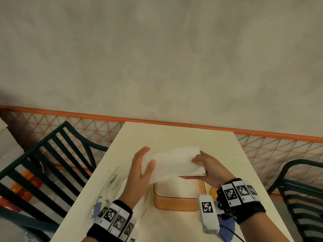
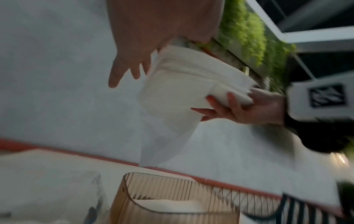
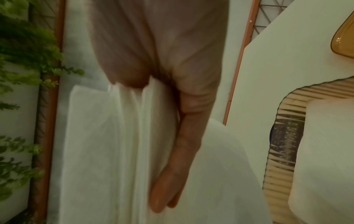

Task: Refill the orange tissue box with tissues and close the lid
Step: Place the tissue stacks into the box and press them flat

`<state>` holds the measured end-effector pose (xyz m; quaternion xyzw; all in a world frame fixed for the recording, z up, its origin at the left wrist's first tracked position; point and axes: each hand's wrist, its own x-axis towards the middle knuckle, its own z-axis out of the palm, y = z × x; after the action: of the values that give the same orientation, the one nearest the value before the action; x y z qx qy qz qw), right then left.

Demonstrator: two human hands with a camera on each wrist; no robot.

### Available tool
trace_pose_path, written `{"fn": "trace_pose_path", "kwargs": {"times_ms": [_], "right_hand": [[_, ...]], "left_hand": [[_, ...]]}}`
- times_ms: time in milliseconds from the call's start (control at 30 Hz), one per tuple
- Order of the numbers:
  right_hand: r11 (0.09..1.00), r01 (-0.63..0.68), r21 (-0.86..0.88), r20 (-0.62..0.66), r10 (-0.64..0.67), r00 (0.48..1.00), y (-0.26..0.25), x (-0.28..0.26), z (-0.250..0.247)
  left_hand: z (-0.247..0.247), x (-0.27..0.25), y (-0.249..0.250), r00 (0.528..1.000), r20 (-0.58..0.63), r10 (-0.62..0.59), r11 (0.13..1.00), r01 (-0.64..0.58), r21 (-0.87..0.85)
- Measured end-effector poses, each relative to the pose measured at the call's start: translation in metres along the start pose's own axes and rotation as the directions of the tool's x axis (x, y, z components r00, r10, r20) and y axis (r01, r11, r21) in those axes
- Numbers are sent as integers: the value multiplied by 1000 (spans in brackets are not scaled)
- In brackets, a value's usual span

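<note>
A thick stack of white tissues (image 1: 174,163) hangs in the air just above the open orange ribbed tissue box (image 1: 174,203). My right hand (image 1: 202,165) grips the stack's right end, thumb on top and fingers (image 3: 172,166) underneath. My left hand (image 1: 143,165) has straight fingers and touches the stack's left end, with the thumb lying across its front. In the left wrist view the stack (image 2: 184,94) sags at the loose end above the box (image 2: 172,197), which holds white tissue inside. The orange lid (image 1: 213,190) lies on the table right of the box, partly hidden by my right wrist.
A clear printed plastic wrapper (image 1: 113,180) lies on the cream table (image 1: 174,137) left of the box. Dark slatted chairs stand at the left (image 1: 52,163) and right (image 1: 300,189). An orange mesh fence (image 1: 279,149) and a grey wall run behind the table.
</note>
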<state>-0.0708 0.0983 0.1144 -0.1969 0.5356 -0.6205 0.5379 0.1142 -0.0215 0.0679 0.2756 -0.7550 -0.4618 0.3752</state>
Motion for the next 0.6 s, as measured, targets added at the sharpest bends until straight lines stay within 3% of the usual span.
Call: {"fn": "trace_pose_path", "kwargs": {"times_ms": [67,100,167,267,367,500,600], "right_hand": [[999,26,26,22,-27,999,-3,-6,-3],[999,36,36,43,-37,998,-5,-8,-4],[998,52,24,71,-54,996,-7,-12,-5],[998,68,-9,77,-67,995,-11,-15,-4],[996,87,-8,38,-86,996,-14,-17,-3],[994,94,-64,-52,-97,994,-14,-16,-5],[988,81,-135,-103,-96,990,-11,-11,-4]], "left_hand": [[-4,13,-2,968,-46,-248,927,223,-302],[-7,19,-3,931,-14,-364,833,319,-451],[-14,29,1,852,169,-496,587,472,-658],[-18,28,15,756,435,-489,335,623,-707],[-12,22,21,703,572,-423,244,697,-675],[-1,12,19,713,630,-308,144,690,-710],[9,6,20,729,617,-296,144,673,-726]]}}
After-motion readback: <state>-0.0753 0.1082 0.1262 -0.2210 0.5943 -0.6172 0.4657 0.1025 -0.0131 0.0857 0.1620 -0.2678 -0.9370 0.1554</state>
